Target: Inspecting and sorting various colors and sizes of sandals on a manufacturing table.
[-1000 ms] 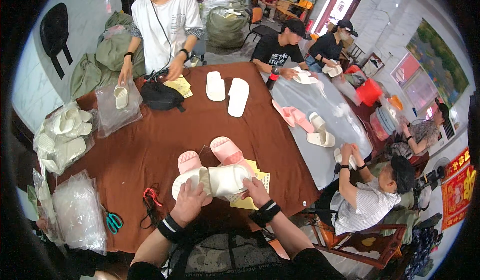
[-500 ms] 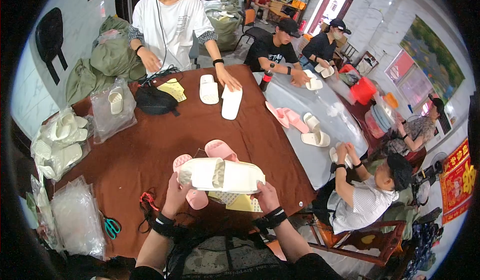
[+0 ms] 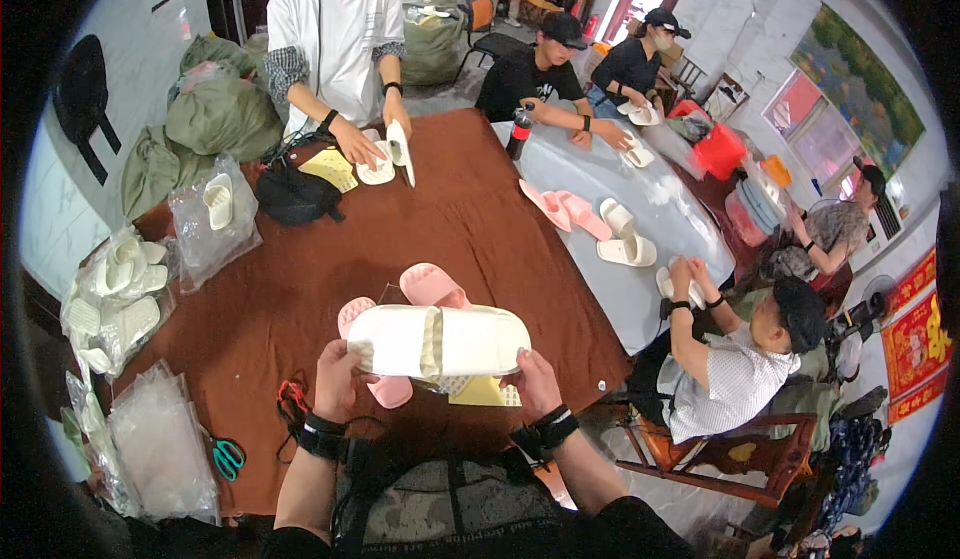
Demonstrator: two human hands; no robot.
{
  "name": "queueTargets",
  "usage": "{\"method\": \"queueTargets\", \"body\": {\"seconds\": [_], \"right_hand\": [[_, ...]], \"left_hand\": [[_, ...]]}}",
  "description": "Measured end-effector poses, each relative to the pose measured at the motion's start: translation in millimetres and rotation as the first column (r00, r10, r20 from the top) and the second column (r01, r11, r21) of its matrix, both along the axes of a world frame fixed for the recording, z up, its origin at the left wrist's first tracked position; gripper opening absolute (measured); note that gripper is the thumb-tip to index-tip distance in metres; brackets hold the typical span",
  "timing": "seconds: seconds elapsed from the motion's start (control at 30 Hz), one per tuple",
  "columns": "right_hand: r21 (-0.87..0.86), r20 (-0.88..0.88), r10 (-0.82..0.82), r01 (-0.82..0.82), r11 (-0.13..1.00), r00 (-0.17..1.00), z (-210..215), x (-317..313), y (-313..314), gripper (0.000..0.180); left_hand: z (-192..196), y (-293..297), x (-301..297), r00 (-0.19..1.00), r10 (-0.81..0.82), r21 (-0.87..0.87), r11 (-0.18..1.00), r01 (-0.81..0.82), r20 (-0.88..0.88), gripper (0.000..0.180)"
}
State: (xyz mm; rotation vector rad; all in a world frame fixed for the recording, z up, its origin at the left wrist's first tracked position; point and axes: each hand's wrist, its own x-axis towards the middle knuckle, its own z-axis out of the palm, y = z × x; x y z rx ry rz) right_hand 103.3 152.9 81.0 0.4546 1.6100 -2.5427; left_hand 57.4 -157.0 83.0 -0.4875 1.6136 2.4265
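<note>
A white slide slipper is held level above the brown-covered table, its wide strap to the left and its bare footbed to the right. My left hand is closed on the strap end, while my right hand pinches the heel end. Partly hidden beneath and behind it are pink slippers. A yellow printed sheet peeks out below the slipper, near my right hand.
Clear plastic bags, teal scissors and bagged white slippers lie left. Across the brown table, a co-worker handles white slippers. Several people sit around the grey table at right, with more slippers and a bottle.
The slipper in my hands has tilted, showing more of its upper face. Across the table, the co-worker has lifted one white slipper and moved the other left. The view has shifted slightly.
</note>
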Motion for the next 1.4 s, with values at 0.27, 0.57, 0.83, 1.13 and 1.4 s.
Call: {"method": "queueTargets", "body": {"seconds": [0.27,0.57,0.83,1.13,1.4], "right_hand": [[-0.039,-0.003,-0.213,0.213,0.976,0.977,-17,2,15,0.023],[0.139,-0.135,-0.505,0.521,0.842,0.852,12,11,128,0.021],[0.3,-0.356,-0.485,0.589,0.75,0.799,69,12,153,0.023],[0.56,-0.354,-0.141,0.33,0.76,0.924,63,-42,82,0.025],[0.484,-0.389,-0.027,0.228,0.845,0.921,74,-84,19,0.024]], "left_hand": [[-3,0,-12,0.994,0.077,0.057,0.996,-0.073,-0.077,0.011],[25,-48,-36,0.962,0.139,-0.028,0.988,-0.15,-0.234,0.016],[31,-22,-73,0.954,-0.006,-0.176,0.983,-0.05,-0.301,0.02],[28,50,-83,0.867,-0.316,-0.549,0.834,0.06,-0.385,0.046],[26,69,-7,0.647,-0.758,-0.427,0.615,0.663,-0.089,0.037]]}}
